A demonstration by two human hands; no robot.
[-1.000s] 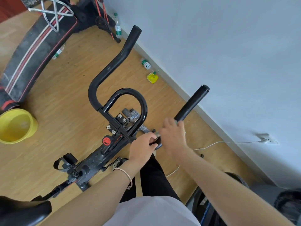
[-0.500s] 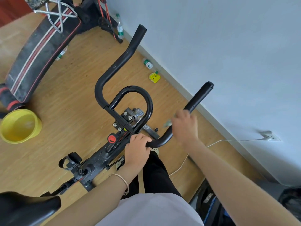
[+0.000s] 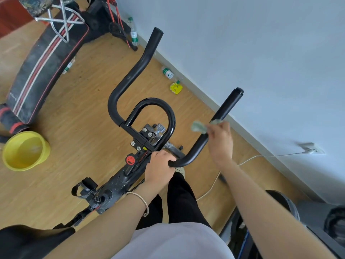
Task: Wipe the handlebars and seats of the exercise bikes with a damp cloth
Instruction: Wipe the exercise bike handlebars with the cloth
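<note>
At far left a yellow bucket [image 3: 24, 150] stands on the wood floor, just beside the foot of a black padded bench [image 3: 43, 71] with red and white stripes. The exercise bike's black seat [image 3: 28, 240] fills the bottom-left corner. A plastic bottle [image 3: 134, 34] with a green-and-white label stands against the wall behind the bench. A second bottle [image 3: 167, 72] lies on the floor near a small yellow object [image 3: 176, 88]. The print on both labels is too small to read.

At centre are the bike's black handlebars [image 3: 138, 71], with a red knob [image 3: 130, 160] on the frame below them; its marking is not legible. The person's left hand [image 3: 158, 169], a thin bracelet [image 3: 141, 200] on the wrist, grips the lower bend of the bars. Its fingers are pressed together and curled over the tube.

To the right, a pale green cloth [image 3: 198, 127] sits on the right-hand bar [image 3: 227, 107], about halfway up, with a bunched end sticking out to the left. The right hand [image 3: 221, 143] holds it there with its fingers curled round cloth and bar, though blur hides how tightly they close.

At far right a white cable [image 3: 250, 159] runs across the floor to a wall socket [image 3: 309, 148].
</note>
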